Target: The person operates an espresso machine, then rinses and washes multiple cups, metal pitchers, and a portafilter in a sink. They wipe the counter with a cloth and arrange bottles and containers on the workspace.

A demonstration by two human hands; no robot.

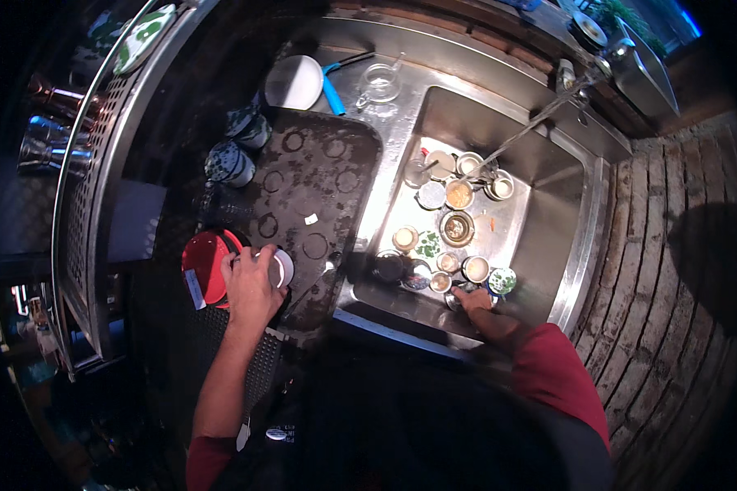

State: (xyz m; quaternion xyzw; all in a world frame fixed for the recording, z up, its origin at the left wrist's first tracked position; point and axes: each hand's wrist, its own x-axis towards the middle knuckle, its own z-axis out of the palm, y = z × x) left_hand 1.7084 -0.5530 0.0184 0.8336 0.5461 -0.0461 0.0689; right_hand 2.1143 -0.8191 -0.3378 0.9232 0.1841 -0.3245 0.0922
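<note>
My left hand (255,285) grips a white cup (285,267) over the near left part of a dark, stained tray (298,166). Just left of that hand is a red round container (204,264) with a pale label. My right hand (476,301) reaches down into a stainless steel sink (546,258), at its near side. Its fingers touch a small vessel whose shape they mostly hide, so a firm hold cannot be made out. Around it stand several small cups, among them a white-rimmed cup (476,269) and a green-and-white speckled cup (502,281).
Water streams from the faucet (602,66) into a cup of orange-brown liquid (459,194). Behind the tray lie a white plate (293,83), a blue-handled squeegee (333,95) and a glass teapot (381,83). Speckled cups (230,164) stand at left. A perforated metal shelf (107,153) rises left; a brick wall (645,245) borders the right.
</note>
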